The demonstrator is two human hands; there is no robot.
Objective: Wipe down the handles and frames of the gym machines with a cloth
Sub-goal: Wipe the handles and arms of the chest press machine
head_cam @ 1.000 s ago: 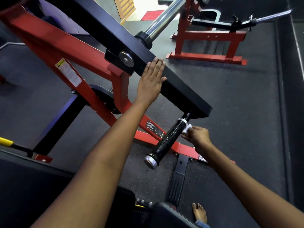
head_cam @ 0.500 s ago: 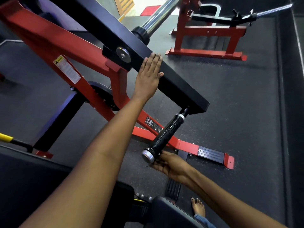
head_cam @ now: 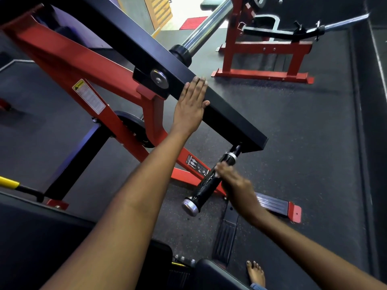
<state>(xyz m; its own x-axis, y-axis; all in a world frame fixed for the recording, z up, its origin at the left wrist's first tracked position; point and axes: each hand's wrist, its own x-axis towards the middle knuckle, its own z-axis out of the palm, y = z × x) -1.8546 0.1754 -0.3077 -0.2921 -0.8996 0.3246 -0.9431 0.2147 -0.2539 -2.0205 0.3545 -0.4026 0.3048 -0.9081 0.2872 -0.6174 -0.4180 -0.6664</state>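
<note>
Handle [head_cam: 209, 181], black grip with a silver end cap, juts down-left from the end of the black lever arm [head_cam: 228, 116]. Right hand [head_cam: 234, 181], motion-blurred, lies across the handle's upper half; grip and cloth cannot be told. Left hand [head_cam: 190, 107] rests flat, fingers extended, on the lever arm.

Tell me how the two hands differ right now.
The left hand lies flat and open against the side of the black lever arm, fingers together; the right hand is curled around the black handle grip below it. The left hand looks sharp; the right hand is motion-blurred. The left hand holds nothing; whether the right hand holds a cloth cannot be told. Both are bare and touch the same machine.
</note>
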